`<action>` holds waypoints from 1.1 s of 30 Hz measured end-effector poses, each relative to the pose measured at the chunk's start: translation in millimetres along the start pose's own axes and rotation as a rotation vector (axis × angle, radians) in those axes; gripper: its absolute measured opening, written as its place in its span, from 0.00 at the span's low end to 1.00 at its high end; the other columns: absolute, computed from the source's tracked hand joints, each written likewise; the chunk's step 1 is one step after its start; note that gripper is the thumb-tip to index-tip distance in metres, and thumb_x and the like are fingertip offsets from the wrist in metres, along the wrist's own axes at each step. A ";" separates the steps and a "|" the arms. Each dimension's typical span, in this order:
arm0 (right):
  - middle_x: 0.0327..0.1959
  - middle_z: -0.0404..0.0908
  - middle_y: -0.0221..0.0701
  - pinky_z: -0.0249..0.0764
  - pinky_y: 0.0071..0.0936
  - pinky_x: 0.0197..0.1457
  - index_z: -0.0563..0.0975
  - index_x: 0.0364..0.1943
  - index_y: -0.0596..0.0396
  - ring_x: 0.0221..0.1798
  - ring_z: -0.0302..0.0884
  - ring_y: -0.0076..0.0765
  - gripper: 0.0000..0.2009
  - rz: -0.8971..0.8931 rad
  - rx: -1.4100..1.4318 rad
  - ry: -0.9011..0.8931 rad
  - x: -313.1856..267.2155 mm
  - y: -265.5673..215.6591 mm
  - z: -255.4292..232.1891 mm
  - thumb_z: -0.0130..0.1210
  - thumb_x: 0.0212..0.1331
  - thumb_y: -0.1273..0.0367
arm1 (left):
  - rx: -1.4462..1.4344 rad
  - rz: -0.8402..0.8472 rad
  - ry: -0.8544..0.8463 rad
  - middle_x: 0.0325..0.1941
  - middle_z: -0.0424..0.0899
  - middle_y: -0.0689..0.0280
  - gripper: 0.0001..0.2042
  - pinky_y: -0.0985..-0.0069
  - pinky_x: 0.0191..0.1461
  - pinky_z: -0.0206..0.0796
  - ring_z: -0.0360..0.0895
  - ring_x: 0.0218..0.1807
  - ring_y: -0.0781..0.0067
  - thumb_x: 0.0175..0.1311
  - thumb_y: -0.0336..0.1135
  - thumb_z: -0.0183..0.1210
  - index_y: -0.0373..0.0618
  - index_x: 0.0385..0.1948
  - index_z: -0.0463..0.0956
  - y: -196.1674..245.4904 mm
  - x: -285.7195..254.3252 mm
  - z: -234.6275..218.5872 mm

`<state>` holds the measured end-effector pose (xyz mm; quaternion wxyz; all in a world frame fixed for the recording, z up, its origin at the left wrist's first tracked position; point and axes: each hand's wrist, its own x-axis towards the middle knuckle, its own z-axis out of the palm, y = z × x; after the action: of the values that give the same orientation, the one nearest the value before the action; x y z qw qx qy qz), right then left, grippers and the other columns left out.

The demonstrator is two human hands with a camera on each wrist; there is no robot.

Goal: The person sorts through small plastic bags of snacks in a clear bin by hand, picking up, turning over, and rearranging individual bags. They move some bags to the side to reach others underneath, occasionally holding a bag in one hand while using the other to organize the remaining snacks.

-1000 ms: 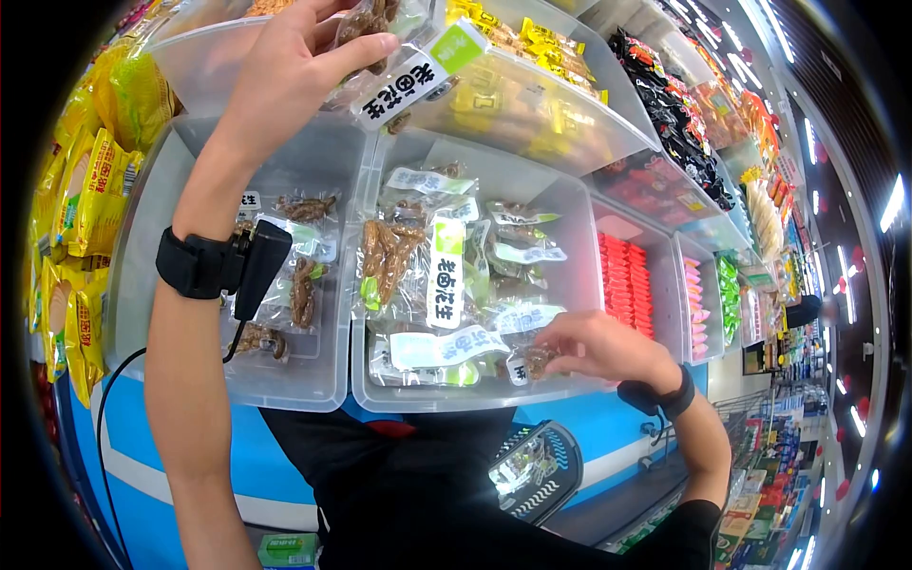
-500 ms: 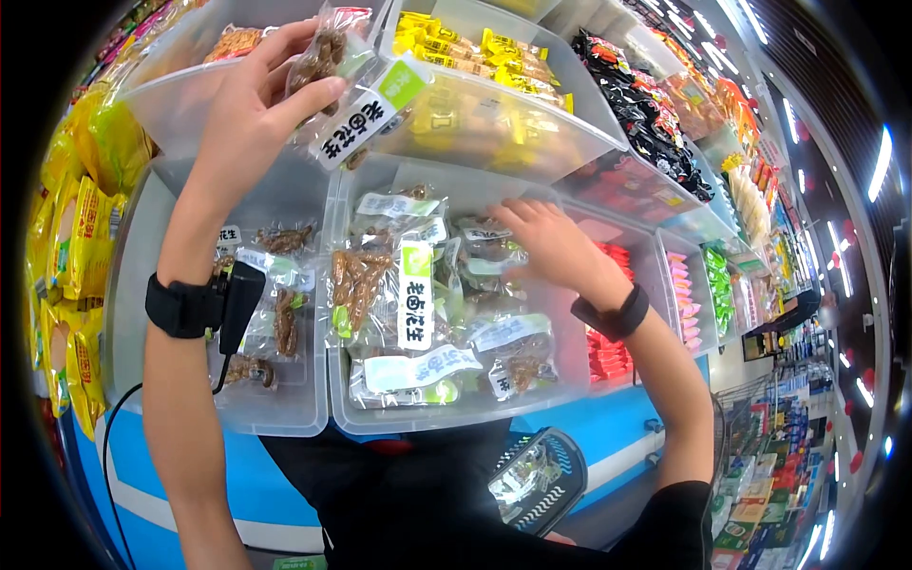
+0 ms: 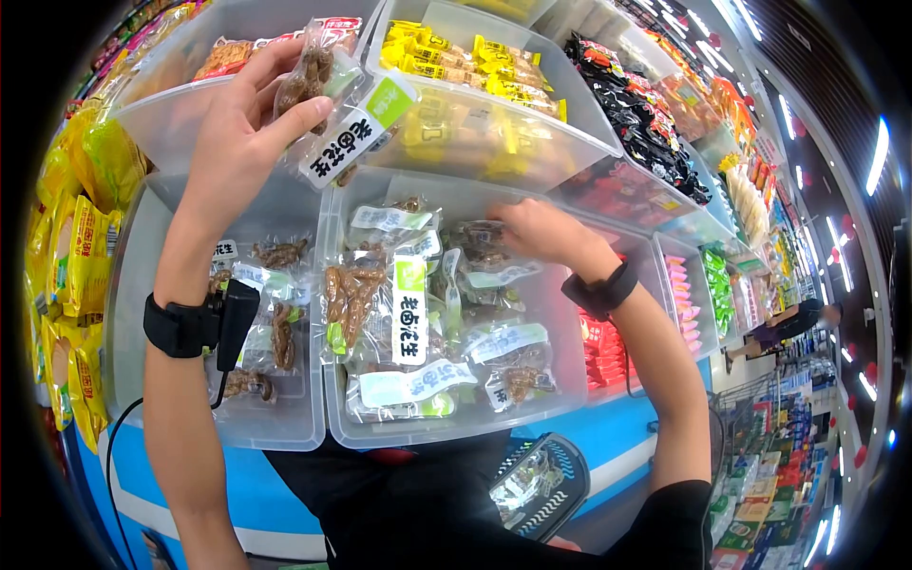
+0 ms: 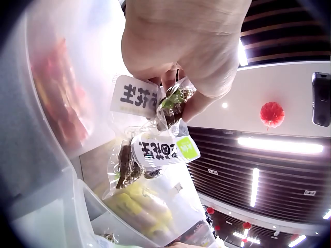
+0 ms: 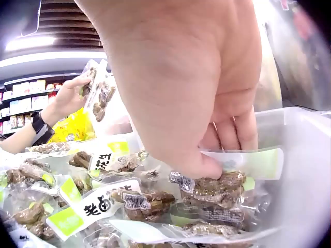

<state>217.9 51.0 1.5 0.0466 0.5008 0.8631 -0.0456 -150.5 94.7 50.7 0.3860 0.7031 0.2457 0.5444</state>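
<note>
My left hand [image 3: 236,133] is raised over the bins and grips clear packets of peanuts [image 3: 313,81] with white-and-green labels. In the left wrist view, two labelled packets [image 4: 164,151] hang below its fingers. My right hand [image 3: 541,231] reaches into the back right of the middle bin [image 3: 560,380]. Its thumb and curled fingers pinch a peanut packet [image 5: 214,188] there, seen in the right wrist view. Several similar packets [image 3: 408,309] lie heaped around it, and more packets [image 3: 282,332] lie in the bin on the left [image 3: 142,380].
Behind stand raised bins, one with yellow-wrapped snacks [image 3: 465,62], one with red packets [image 3: 223,59]. Black packets [image 3: 636,119] and red packets [image 3: 603,347] are to the right. Yellow bags [image 3: 90,247] hang at left. A dark shopping basket [image 3: 560,489] stands low in front.
My right hand has gone from the front right of the middle bin to its back right and closed on a packet. My left hand keeps its packets, now farther left in view.
</note>
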 end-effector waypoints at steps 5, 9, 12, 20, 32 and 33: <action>0.38 0.82 0.47 0.78 0.52 0.42 0.74 0.45 0.56 0.39 0.81 0.60 0.15 0.026 -0.025 0.034 -5.4 -19.9 -4.0 0.54 0.51 0.76 | -0.025 0.019 0.035 0.60 0.76 0.63 0.24 0.77 0.62 0.69 0.75 0.59 0.75 0.65 0.27 0.62 0.38 0.63 0.68 2.6 -1.8 2.9; 0.49 0.79 0.44 0.80 0.46 0.43 0.75 0.45 0.56 0.43 0.82 0.56 0.15 -0.315 -0.086 0.070 -19.2 -20.2 0.2 0.55 0.52 0.77 | -0.033 0.012 0.032 0.60 0.76 0.63 0.24 0.78 0.62 0.69 0.75 0.59 0.75 0.65 0.27 0.62 0.37 0.62 0.68 2.3 -1.7 3.5; 0.57 0.76 0.41 0.79 0.43 0.49 0.76 0.46 0.55 0.51 0.80 0.51 0.14 -0.279 -0.155 -0.027 -29.8 -27.8 0.2 0.60 0.54 0.70 | -0.033 -0.002 0.037 0.60 0.76 0.63 0.23 0.78 0.62 0.69 0.75 0.58 0.75 0.65 0.27 0.61 0.37 0.62 0.68 3.3 -1.8 2.9; 0.53 0.75 0.42 0.73 0.39 0.49 0.79 0.44 0.50 0.50 0.77 0.48 0.24 -0.178 -0.475 0.009 -33.7 -51.6 19.6 0.68 0.46 0.51 | -0.031 0.021 0.023 0.59 0.77 0.63 0.24 0.78 0.62 0.68 0.75 0.58 0.76 0.66 0.27 0.61 0.37 0.63 0.67 0.5 -1.9 5.2; 0.53 0.74 0.41 0.73 0.42 0.49 0.82 0.43 0.50 0.48 0.77 0.48 0.25 -0.094 -0.520 -0.027 -34.2 -52.1 32.6 0.61 0.54 0.44 | -0.069 -0.011 -0.031 0.63 0.74 0.63 0.26 0.77 0.62 0.68 0.73 0.61 0.75 0.67 0.26 0.60 0.35 0.66 0.64 -5.0 0.8 0.4; 0.53 0.74 0.41 0.73 0.42 0.49 0.82 0.43 0.50 0.48 0.77 0.48 0.25 -0.102 -0.522 -0.024 -32.7 -48.1 30.1 0.61 0.54 0.44 | -0.076 0.000 -0.037 0.62 0.74 0.64 0.26 0.77 0.61 0.68 0.74 0.60 0.75 0.67 0.26 0.59 0.35 0.66 0.64 -5.3 -0.2 -1.0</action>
<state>193.3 -4.7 -22.6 0.1822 0.4269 0.8693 0.1701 -151.2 97.9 46.3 0.4169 0.6980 0.2177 0.5400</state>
